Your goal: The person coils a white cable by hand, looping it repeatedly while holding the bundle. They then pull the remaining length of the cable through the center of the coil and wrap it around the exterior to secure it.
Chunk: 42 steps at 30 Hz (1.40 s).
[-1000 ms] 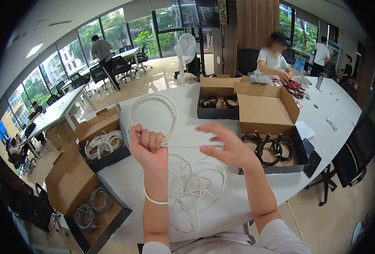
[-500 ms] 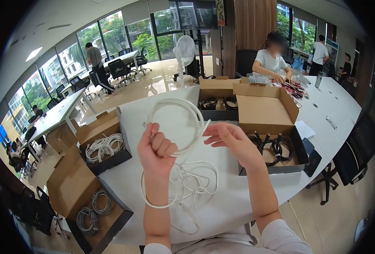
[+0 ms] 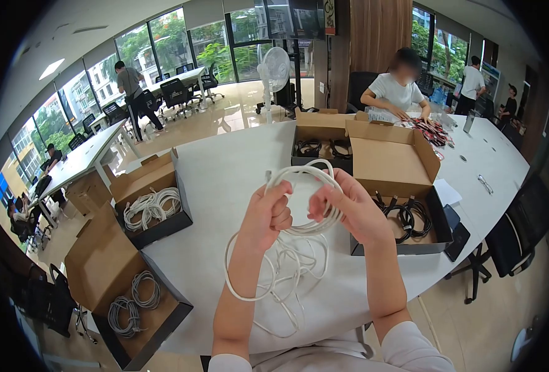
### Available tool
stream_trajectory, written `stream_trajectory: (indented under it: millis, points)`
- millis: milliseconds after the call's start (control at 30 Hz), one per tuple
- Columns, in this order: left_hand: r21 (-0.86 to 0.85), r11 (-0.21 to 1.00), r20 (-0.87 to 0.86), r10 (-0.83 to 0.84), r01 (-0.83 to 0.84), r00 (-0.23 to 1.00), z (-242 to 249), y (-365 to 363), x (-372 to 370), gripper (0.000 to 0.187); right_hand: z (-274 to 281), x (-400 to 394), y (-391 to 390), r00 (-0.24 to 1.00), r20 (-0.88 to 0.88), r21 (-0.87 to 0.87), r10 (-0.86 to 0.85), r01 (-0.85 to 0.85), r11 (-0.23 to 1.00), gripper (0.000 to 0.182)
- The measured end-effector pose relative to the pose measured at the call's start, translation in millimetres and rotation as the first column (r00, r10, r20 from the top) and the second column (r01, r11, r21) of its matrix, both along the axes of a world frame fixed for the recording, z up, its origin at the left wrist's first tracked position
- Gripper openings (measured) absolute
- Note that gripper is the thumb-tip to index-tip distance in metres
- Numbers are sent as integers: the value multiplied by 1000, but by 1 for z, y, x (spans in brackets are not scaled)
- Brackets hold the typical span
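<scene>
Fingers (image 3: 280,217) curled closed, left hand (image 3: 265,217) and right hand (image 3: 356,209) gripping coiled white cable (image 3: 308,230)

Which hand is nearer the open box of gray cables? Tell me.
Left. The left hand, at the white cable coil's left side, is above and right of the box; the right hand, at its right side, is farther right.

White tbl (image 3: 212,180) w/ slack of white cable (image 3: 327,248), 4 open bxs (image 3: 392,156), papers (image 3: 447,192), specs (image 3: 485,184), btl (image 3: 469,121).
</scene>
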<state>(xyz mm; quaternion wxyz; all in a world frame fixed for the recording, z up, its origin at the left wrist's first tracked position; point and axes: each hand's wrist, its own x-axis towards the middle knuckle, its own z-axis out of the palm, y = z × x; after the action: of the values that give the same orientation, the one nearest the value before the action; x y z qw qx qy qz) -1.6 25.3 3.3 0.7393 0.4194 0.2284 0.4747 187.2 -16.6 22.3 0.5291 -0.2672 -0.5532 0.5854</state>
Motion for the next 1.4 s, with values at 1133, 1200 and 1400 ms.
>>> stream_trajectory:
  millis: [1133,1200,1400]
  points:
    - [618,623,5,607,-480,794,-12,-13,28,38,-6,-18,-8,838,25,222,-545,527,820,13]
    - [439,771,59,488,-462,871,-9,-11,26,38,-7,-21,-10,823,76,287,-563,523,802,13]
    - [364,904,126,190,-224,974,-2,-10,18,17,-3,-20,-12,830,93,293,-550,505,812,17]
